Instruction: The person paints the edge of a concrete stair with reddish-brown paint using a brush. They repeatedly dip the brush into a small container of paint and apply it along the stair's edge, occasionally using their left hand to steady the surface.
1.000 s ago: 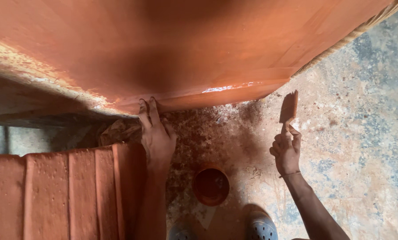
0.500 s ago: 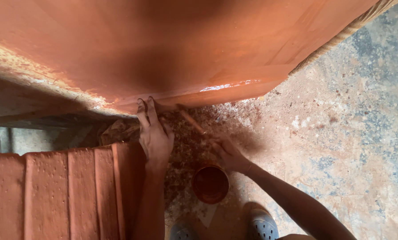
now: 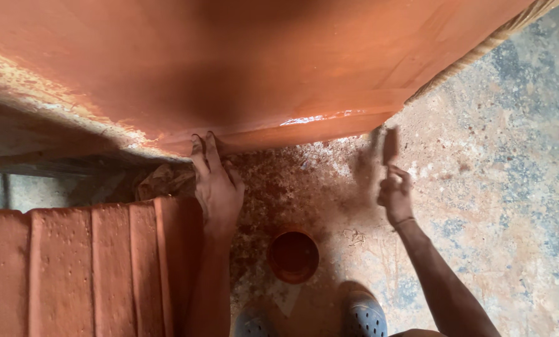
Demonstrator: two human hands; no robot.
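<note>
A large wet orange clay body [image 3: 242,68] fills the upper part of the head view, its lower rim glistening. My left hand [image 3: 217,184] lies flat with fingertips pressed against that rim. My right hand [image 3: 395,196] is raised to the right of the rim and grips a small flat paddle-like tool [image 3: 390,145], blurred, its blade pointing up. A small round bowl [image 3: 293,254] of reddish slip sits on the floor between my arms.
Ridged red clay slabs [image 3: 73,268] lie at lower left beside my left forearm. My two grey shoes [image 3: 364,315] show at the bottom edge. A rope [image 3: 479,47] runs along the clay body's upper right edge. The concrete floor [image 3: 504,187] is stained with clay.
My right hand swung from the right in toward the rim near the bowl, then back out right with the tool raised. My left hand stayed on the rim.
</note>
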